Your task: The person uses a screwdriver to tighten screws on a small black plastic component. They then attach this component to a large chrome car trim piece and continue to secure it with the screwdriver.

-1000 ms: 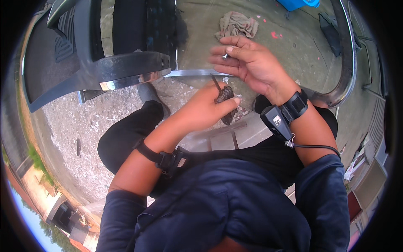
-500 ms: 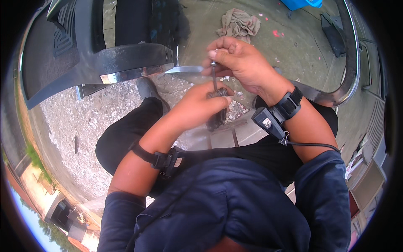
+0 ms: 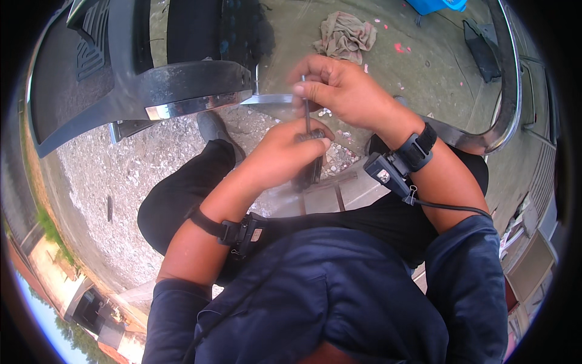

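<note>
My left hand (image 3: 285, 147) is closed round a dark, ribbed, roughly cylindrical piece (image 3: 308, 173), whose lower part hangs below the fingers and is slightly blurred. Its exact kind cannot be made out. A thin metal rod (image 3: 307, 115) stands up from its top. At the rod's upper end, my right hand (image 3: 339, 88) has its thumb and curled fingers about the metal. Motion smears those fingertips. Both hands are in front of my body, above my parted knees.
A chair-like frame with a black armrest (image 3: 176, 84) and chrome strip stands at left. A crumpled rag (image 3: 345, 35) lies on the floor ahead, near a blue container (image 3: 433, 5). A curved metal tube (image 3: 506, 115) bends round the right side. Pale chips (image 3: 115, 182) litter the ground.
My right hand has shifted slightly left, its fingers blurred. A small round silver piece seen on the rod by the thumb no longer shows; the rod's tip now rises above the thumb.
</note>
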A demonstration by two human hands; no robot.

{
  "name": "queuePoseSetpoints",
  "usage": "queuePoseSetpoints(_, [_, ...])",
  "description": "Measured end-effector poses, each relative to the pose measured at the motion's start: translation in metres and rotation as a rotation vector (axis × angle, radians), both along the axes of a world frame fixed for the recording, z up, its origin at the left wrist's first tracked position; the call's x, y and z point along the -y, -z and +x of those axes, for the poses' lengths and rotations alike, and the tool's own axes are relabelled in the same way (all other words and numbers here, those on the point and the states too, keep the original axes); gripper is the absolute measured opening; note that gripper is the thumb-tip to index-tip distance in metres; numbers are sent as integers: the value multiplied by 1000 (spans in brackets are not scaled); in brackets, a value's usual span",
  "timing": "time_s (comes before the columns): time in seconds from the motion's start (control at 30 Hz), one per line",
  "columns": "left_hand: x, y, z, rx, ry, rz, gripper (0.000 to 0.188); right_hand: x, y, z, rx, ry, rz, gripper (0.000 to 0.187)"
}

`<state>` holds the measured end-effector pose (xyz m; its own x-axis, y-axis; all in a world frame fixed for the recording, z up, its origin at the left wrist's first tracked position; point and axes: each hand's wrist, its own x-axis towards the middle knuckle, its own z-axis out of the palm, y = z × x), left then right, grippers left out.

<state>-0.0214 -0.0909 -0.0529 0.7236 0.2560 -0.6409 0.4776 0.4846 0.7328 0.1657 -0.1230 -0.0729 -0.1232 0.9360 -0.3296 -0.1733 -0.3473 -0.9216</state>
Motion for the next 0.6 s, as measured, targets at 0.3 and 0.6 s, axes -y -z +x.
queuePoseSetpoints(0.3, [10, 9, 7, 9, -16, 156, 34, 2, -4, -19, -167, 92, -201, 33])
queuePoseSetpoints(0.6, [10, 48, 18, 164, -426, -190, 46, 8, 29, -9, 75, 67, -147, 40])
